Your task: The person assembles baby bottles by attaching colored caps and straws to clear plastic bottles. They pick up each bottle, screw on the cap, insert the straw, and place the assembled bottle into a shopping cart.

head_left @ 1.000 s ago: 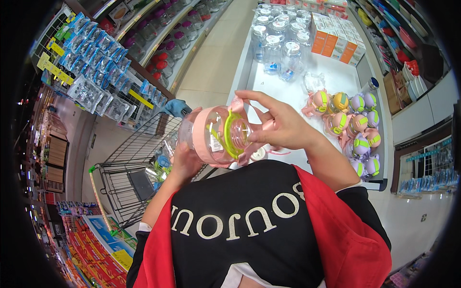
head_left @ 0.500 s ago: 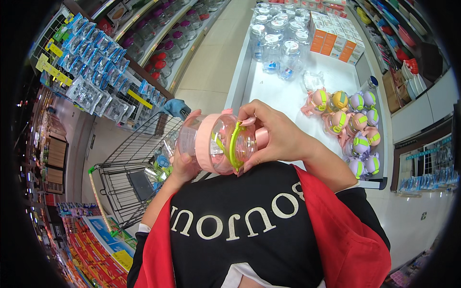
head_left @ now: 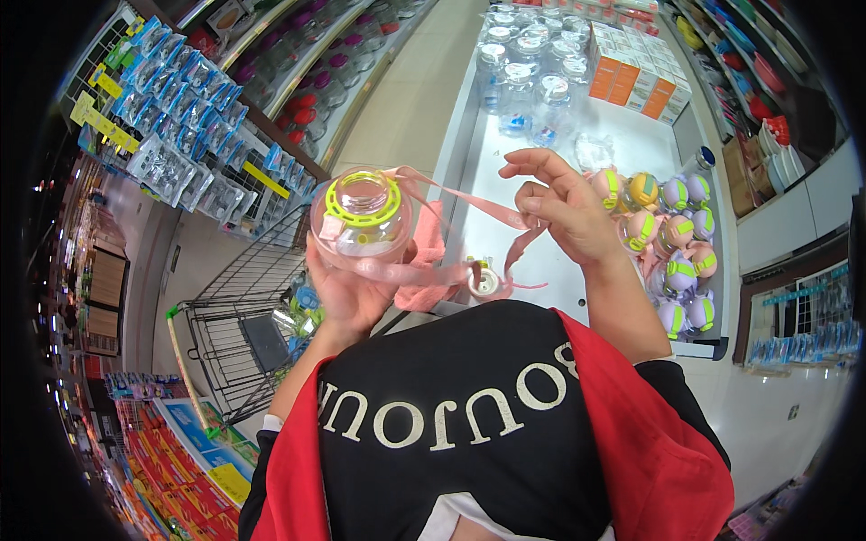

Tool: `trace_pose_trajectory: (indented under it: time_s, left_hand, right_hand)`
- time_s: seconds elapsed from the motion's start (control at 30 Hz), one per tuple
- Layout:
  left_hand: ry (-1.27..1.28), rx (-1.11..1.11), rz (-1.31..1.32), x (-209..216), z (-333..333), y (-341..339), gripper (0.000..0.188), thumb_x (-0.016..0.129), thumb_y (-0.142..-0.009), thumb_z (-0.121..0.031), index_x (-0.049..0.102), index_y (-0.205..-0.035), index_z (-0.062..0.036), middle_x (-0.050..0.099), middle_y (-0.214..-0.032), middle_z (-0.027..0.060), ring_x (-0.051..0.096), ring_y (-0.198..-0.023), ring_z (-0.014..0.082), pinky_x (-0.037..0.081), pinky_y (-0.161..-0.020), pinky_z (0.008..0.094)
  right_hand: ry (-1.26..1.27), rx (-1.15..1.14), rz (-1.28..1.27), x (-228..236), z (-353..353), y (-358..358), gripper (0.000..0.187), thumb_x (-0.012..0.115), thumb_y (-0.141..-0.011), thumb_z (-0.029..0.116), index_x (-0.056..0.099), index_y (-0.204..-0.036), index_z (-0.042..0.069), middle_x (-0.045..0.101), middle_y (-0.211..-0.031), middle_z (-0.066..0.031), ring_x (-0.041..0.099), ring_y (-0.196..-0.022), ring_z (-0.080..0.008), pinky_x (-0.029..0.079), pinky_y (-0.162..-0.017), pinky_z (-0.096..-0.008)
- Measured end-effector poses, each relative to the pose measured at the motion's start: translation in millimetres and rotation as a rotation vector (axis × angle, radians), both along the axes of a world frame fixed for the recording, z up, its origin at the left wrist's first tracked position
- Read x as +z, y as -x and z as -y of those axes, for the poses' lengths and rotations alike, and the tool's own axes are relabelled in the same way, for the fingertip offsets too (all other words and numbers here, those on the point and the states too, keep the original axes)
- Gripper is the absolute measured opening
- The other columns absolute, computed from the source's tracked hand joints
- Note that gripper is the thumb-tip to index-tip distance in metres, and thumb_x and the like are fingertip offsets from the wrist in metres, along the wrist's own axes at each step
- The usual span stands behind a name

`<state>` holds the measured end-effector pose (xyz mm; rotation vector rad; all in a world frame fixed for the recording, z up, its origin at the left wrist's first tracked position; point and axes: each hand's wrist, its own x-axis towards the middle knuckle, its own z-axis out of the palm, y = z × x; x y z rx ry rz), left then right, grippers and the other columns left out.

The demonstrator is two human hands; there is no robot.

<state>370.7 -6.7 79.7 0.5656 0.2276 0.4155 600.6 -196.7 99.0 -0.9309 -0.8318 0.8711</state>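
A clear bottle (head_left: 363,233) sits in the cupped left hand (head_left: 352,296), left of the white table (head_left: 555,302). Its lime ring (head_left: 383,216) is on, its neck seemingly uncapped; a white cap (head_left: 485,283) lies off it by the table's near edge. The right hand's (head_left: 570,215) half-curled fingers meet the pink strap (head_left: 471,203); I cannot tell whether they grip it.

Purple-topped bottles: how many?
6 purple-topped bottles visible, clustered at the right of the white table: two at the far end, one just nearer, one farther down, two at the near end. Others may be hidden.
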Motion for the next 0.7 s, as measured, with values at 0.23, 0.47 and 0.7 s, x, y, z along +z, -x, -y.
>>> trace_pose_trajectory:
  time_s: [0.23,0.47,0.7]
  left_hand:
    - [0.112,0.009,-0.054,-2,7,4,0.086,0.036,-0.089,-0.073,0.030,-0.147,-0.0104,0.043,-0.141,0.0174,0.056,-0.113,0.0388,0.059,-0.072,0.0421]
    - [0.132,-0.183,0.079,-3,5,-1,0.092,0.029,-0.085,-0.080,0.028,-0.150,-0.0146,0.041,-0.145,0.0143,0.050,-0.123,0.0373,0.047,-0.094,0.0532]
    - [0.084,-0.210,0.145,6,5,-5,0.094,0.029,-0.085,-0.081,0.029,-0.149,-0.0115,0.044,-0.142,0.0155,0.056,-0.118,0.0348,0.054,-0.082,0.0463]
  right_hand:
    - [0.055,0.025,0.102,-18,-6,-2,0.047,0.066,-0.085,0.013,0.052,-0.129,0.003,0.055,-0.122,-0.0077,0.054,-0.101,-0.0120,0.045,-0.088,-0.0281]
    - [0.055,0.056,0.177,-58,-48,32,0.113,0.078,-0.072,0.051,0.012,-0.154,0.010,0.028,-0.154,-0.0151,0.025,-0.144,-0.0271,0.017,-0.118,-0.0410]
    - [0.069,0.438,-0.069,-71,-67,56,0.115,0.087,-0.070,0.029,0.011,-0.154,0.012,0.034,-0.148,-0.0186,0.044,-0.130,-0.0270,0.037,-0.108,-0.0396]
